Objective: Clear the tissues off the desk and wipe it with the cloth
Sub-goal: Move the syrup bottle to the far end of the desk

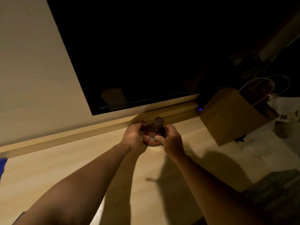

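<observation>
While our left hand [133,137] and right hand [170,140] clasp the syrup bottle [154,132] | step: clearing desk [65,168] | next: set bottle aside, find cloth

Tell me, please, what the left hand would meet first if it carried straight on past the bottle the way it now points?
Probably the raised wooden ledge along the desk's back edge, then the wall below the dark screen. The left hand grips the syrup bottle; depth is unclear.
</observation>
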A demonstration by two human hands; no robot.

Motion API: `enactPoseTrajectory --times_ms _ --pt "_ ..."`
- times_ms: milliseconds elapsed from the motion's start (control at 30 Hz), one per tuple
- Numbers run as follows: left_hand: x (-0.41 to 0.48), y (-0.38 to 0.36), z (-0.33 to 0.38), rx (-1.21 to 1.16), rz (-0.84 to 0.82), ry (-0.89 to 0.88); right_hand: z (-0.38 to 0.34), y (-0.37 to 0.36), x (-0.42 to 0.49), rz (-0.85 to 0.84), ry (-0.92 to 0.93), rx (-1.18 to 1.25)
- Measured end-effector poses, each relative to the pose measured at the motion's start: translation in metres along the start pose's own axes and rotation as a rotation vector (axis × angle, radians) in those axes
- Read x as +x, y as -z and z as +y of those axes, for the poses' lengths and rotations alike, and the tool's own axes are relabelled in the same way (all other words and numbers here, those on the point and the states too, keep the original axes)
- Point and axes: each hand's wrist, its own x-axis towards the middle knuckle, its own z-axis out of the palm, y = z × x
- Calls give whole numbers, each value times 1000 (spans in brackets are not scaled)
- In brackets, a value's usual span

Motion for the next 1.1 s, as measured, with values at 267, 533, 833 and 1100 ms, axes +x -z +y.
enactPoseTrajectory --times_ms 267,533,833,1100 --pt "9 -4 0 76 -3 -1 -4 1 4 -8 -85 -6" --pt "-54 15 -17 106 45 55 -9 -15 -57 194 25 -162" --pt "-248 35 -74 152 228 236 -15 -69 -180 -492 270 -444" --pt "-413 34 -131 369 296 435 -11 -95 -233 -723 415 -582"
